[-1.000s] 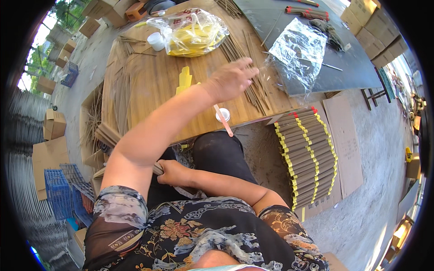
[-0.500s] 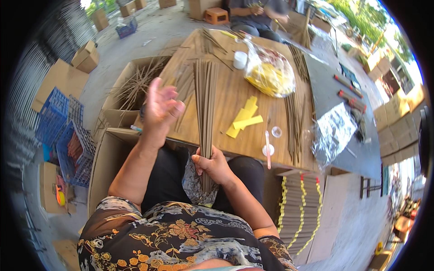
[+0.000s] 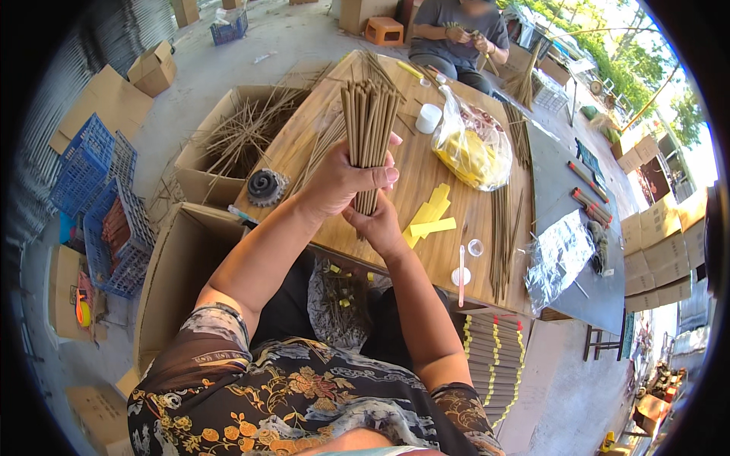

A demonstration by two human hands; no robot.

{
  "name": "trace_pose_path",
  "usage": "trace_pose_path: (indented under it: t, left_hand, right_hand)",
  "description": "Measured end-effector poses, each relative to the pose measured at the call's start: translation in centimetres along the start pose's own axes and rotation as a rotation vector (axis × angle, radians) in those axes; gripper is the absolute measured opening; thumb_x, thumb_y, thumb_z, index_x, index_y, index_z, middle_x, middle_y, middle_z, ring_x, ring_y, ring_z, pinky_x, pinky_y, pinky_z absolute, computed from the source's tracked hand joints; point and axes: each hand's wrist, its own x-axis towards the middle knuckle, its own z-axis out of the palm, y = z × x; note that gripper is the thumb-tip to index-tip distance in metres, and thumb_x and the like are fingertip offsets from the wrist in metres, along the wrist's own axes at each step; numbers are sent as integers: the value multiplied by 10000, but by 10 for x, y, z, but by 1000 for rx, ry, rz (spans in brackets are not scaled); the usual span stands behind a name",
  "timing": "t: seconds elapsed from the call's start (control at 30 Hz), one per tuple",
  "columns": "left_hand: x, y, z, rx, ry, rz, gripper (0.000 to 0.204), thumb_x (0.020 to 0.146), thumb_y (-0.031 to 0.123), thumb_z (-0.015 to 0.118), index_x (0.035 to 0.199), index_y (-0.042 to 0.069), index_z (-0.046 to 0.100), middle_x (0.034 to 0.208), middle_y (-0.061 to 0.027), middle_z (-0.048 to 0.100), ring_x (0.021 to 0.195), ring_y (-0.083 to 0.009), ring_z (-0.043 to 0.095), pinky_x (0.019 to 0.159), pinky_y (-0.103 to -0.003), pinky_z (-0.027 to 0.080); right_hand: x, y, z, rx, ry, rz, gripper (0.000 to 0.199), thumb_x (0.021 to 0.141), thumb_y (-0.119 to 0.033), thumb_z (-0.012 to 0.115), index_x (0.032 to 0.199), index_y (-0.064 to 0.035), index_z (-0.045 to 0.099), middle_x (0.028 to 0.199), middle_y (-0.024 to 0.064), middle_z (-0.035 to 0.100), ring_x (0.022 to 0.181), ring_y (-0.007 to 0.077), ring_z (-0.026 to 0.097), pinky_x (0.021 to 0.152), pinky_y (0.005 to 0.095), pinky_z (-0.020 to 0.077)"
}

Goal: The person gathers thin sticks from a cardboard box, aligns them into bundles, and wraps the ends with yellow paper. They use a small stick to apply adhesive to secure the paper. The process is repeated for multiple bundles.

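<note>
A thick bundle of thin brown incense sticks (image 3: 369, 114) stands tilted up over the near part of the wooden table (image 3: 300, 171). My left hand (image 3: 342, 178) wraps round the middle of the bundle, thumb across its front. Just below, my right hand (image 3: 378, 222) grips the lower part, so the two hands nearly touch. The bundle's bottom end is hidden behind my right hand. To the right of my hands lie yellow paper strips (image 3: 433, 216). Loose sticks (image 3: 319, 152) lie on the table left of the bundle.
A plastic bag with yellow strips (image 3: 471, 152), a white jar (image 3: 429, 118) and more sticks (image 3: 502, 235) lie on the table. Foil (image 3: 561, 247) covers part of the grey side table. Left stands a carton of sticks (image 3: 247, 133). Taped bundles (image 3: 494, 365) rest lower right. A co-worker (image 3: 460, 45) sits opposite.
My left hand has come down from the air onto the bundle. The bundle has been raised and tipped so its far ends face up toward me, and my right hand has moved forward with it.
</note>
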Motion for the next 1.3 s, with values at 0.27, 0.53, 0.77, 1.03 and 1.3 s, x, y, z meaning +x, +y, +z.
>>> trace_pose_path:
  t: [0.27,0.53,0.77,1.03,1.3]
  left_hand:
    - [8,-28,-15,61,-13,-38,208,755,84,649,927,33,546,721,-11,545,658,-105,545,610,-235,445]
    - [14,-20,-33,-367,102,-167,155,798,165,636,854,50,548,692,-27,541,603,-128,524,594,-252,463]
    - [-16,-41,-51,-483,275,-265,144,834,182,592,820,49,538,712,-50,555,617,-142,535,571,-276,473]
    - [-25,-61,-76,-611,329,-293,188,851,211,564,792,33,539,731,-79,573,662,-182,571,610,-301,495]
    - [-29,-60,-89,-665,371,-267,227,855,232,554,814,9,563,789,-123,602,733,-222,608,691,-341,525]
  right_hand:
    - [5,30,-2,9,48,-85,314,764,-113,662,1007,8,505,875,24,548,802,105,495,731,251,427]
    - [-17,-13,4,329,-187,284,210,801,-165,639,814,-54,461,631,-12,476,499,56,448,444,195,368]
    - [-35,-28,23,366,-23,328,292,808,-231,638,929,-18,479,636,5,491,518,69,472,470,208,394]
    - [-26,-22,24,-127,128,290,219,805,-182,631,852,29,593,703,62,603,628,91,560,566,230,450]
    - [-19,-28,38,-144,221,262,205,803,-164,627,811,40,607,686,64,597,601,91,549,544,235,450]
